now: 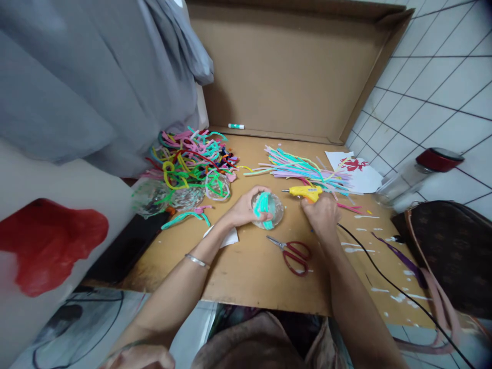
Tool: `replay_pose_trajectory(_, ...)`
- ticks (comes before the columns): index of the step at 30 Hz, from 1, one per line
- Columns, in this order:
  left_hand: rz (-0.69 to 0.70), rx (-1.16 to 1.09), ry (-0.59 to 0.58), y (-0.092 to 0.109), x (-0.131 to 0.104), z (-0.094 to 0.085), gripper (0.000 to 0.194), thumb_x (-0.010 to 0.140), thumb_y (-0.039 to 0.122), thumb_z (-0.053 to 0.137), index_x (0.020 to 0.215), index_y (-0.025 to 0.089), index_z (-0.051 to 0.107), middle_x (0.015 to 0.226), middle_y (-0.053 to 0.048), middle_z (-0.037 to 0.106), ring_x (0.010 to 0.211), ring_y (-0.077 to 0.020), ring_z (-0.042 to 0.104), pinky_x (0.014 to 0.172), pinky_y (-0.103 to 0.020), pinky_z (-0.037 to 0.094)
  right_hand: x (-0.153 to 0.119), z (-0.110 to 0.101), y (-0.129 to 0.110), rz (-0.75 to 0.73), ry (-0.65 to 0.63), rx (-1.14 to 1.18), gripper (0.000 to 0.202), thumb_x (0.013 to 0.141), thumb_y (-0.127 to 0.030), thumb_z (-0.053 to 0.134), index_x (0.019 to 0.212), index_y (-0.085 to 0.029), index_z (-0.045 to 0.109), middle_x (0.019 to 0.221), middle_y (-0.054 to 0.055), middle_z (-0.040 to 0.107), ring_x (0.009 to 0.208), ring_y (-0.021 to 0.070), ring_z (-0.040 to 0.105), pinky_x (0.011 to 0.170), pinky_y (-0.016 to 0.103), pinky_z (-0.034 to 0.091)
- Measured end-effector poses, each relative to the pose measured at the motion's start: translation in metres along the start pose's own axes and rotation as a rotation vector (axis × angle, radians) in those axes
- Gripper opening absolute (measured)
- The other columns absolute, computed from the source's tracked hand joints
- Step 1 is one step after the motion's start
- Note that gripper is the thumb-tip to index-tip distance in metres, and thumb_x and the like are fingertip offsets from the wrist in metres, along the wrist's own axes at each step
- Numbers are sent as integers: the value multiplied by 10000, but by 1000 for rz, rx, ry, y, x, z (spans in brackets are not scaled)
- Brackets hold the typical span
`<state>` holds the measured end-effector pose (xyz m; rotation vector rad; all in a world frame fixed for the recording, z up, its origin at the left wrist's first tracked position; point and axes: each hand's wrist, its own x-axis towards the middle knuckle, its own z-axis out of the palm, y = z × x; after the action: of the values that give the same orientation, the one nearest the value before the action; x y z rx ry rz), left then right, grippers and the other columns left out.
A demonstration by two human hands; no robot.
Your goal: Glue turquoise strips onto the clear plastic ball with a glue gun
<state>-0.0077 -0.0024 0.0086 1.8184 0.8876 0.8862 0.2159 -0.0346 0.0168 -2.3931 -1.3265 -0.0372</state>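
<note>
My left hand [248, 206] is closed around a round clear container [277, 209], thumb and fingers at its side and top. A turquoise fuzzy pipe cleaner [263, 205], bent into strips, lies across the container under my fingers. In my right hand [322, 212] is a yellow hot glue gun [305, 192]; its nozzle points left at the container, a short gap away. A black cord [369, 256] trails from beneath that hand toward the lower right. Red-handled scissors [294, 254] lie partly open just below the container.
Mixed pipe cleaners [192, 159] heap at left above clear crumpled-looking pieces [186, 197]. Straight pastel pipe cleaners [303, 169] lie behind the glue gun. A bottle [407, 177] and brown bag [449, 251] stand right. A cardboard panel [300, 72] closes the back; a black flat object [123, 251] lies left.
</note>
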Motion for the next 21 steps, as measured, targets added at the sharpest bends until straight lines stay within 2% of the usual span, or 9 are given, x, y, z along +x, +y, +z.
replay_pose_trajectory(5, -46, -21, -39, 0, 2, -3, 711, 570, 400, 770, 1191, 158, 524, 1104, -58, 614, 953, -220, 592, 840, -318, 500, 2, -11, -3, -5, 18, 159, 484, 718, -444, 578, 1101, -148, 597, 958, 130, 674, 903, 289, 623, 739, 345, 447)
replay_pose_trajectory(9, -36, 16, -33, 1, 2, -2, 703, 565, 392, 771, 1183, 163, 527, 1104, -53, 611, 968, -221, 583, 853, -314, 497, 0, -18, -5, -21, 52, 233, 496, 676, -436, 585, 1087, -160, 587, 946, 119, 673, 882, 293, 601, 732, 351, 433)
replay_pose_trajectory(14, -47, 36, -51, 2, 1, -2, 718, 572, 409, 765, 1201, 155, 530, 1066, -44, 616, 897, -202, 589, 808, -300, 500, -6, -25, -9, -110, 74, 238, 485, 653, -408, 589, 1068, -157, 572, 940, 113, 651, 873, 280, 585, 731, 350, 425)
replay_pose_trajectory(18, -47, 15, -34, 3, 1, -1, 750, 555, 429, 804, 1199, 158, 533, 1083, -52, 623, 938, -209, 587, 844, -307, 490, -8, -24, -11, -135, 60, 258, 471, 655, -410, 575, 1055, -162, 575, 965, 109, 645, 838, 262, 578, 705, 337, 417)
replay_pose_trajectory(21, -57, -69, -20, 1, 2, 0, 859, 496, 498, 852, 1211, 149, 528, 1147, -82, 614, 997, -227, 591, 892, -327, 481, -4, -17, -8, -107, 44, 243, 485, 670, -439, 583, 1059, -150, 591, 975, 123, 656, 860, 270, 584, 708, 337, 423)
